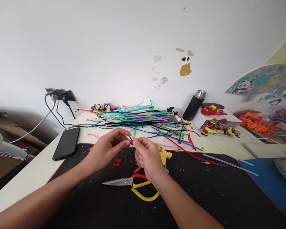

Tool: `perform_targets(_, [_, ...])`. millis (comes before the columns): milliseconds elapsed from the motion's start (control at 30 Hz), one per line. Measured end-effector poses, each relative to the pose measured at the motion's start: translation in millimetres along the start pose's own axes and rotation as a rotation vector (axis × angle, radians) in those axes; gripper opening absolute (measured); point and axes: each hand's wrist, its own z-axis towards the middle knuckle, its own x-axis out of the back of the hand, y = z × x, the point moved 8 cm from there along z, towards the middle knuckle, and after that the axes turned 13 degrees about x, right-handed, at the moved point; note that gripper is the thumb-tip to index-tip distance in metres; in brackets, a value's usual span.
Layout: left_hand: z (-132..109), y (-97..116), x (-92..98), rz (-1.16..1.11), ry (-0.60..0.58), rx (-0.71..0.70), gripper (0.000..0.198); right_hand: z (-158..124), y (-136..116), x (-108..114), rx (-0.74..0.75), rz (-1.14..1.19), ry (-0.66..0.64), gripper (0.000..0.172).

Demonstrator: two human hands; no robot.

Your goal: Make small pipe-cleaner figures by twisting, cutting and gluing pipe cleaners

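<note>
My left hand (113,145) and my right hand (147,156) meet fingertip to fingertip above the black mat (85,187). Between them is a small whitish piece (130,139), pinched from both sides; its exact shape is too small to tell. Under my right hand lie scissors (120,182) with red and yellow handles, their blades pointing left. A yellow glue gun (166,155) is partly hidden behind my right hand. Small red curled pieces (117,162) rest on the mat below my left hand.
Behind the hands spreads a pile of coloured pipe cleaners (145,117). A phone (66,143) lies at left, and a black thermos (194,105) leans at the back right. Clear glue sticks (231,164) lie at right, near a white box (219,119) with small figures.
</note>
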Motion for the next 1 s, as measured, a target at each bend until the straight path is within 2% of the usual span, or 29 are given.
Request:
perform_targets(433, [-1.9, 0.8, -2.0, 0.018, -0.019, 0.002, 0.033, 0.2, 2.2, -1.1, 0.012, -0.008, -0.020, 0.036])
perform_targets(800, [-2.5, 6.9, 0.0, 0.075, 0.029, -0.029, 0.036, -0.5, 2.0, -2.8, 0.000, -0.009, -0.022, 0.039])
perform_targets(1000, [-3.3, 8.0, -0.9, 0.063, 0.021, -0.048, 0.030, -1.1, 2.9, -3.5, 0.003, -0.012, -0.033, 0.037])
